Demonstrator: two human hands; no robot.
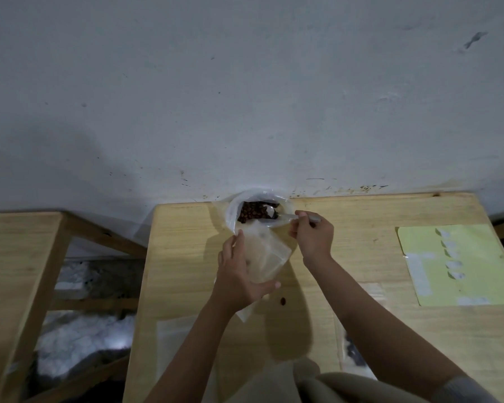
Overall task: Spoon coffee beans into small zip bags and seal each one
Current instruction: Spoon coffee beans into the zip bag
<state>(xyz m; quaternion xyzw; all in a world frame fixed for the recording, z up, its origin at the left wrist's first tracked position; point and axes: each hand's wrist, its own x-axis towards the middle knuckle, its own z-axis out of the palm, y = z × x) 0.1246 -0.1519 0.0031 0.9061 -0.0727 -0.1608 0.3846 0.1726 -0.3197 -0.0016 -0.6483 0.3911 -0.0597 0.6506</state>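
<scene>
Far bag holds brown beans; right hand grips the spoon inside it, left hand clasps a clear empty zip bag.

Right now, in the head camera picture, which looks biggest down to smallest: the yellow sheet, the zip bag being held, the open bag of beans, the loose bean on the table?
1. Yellow sheet
2. Zip bag and bean bag: too close to rank; both partly hidden
3. Loose bean
</scene>
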